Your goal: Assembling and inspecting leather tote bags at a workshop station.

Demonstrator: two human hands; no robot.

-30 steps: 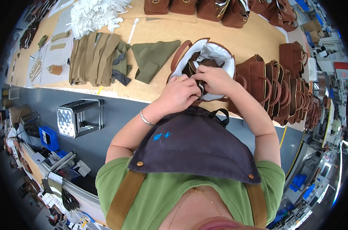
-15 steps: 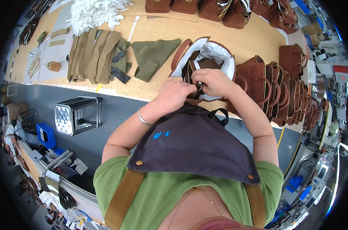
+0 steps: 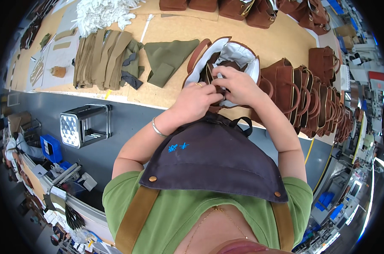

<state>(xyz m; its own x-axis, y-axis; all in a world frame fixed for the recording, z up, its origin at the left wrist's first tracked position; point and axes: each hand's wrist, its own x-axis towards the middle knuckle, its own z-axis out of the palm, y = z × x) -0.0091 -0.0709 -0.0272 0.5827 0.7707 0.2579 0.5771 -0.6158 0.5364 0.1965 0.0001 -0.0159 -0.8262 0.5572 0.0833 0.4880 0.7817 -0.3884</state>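
Note:
A brown handbag with a pale lining stands open-topped at the table's near edge, its handle lying out to the left. Both of my hands work at its mouth. My left hand, with a ring on one finger, is closed on the bag's near left edge, where dark brown material shows. Bent fingers of my right hand reach into the opening and pinch a small whitish piece close to the left fingertips. What exactly lies between the fingers of either hand is partly hidden.
Olive cloth and stacked olive-brown strips lie left of the bag. White scraps are heaped behind them. A row of brown handbags stands at the right, more along the back. A metal stool is on the floor.
My right hand has turned, its fingers lifting and bending more inside the opening. The left hand has shifted slightly, its fingers curling closer in. The bag's rim has moved a little.

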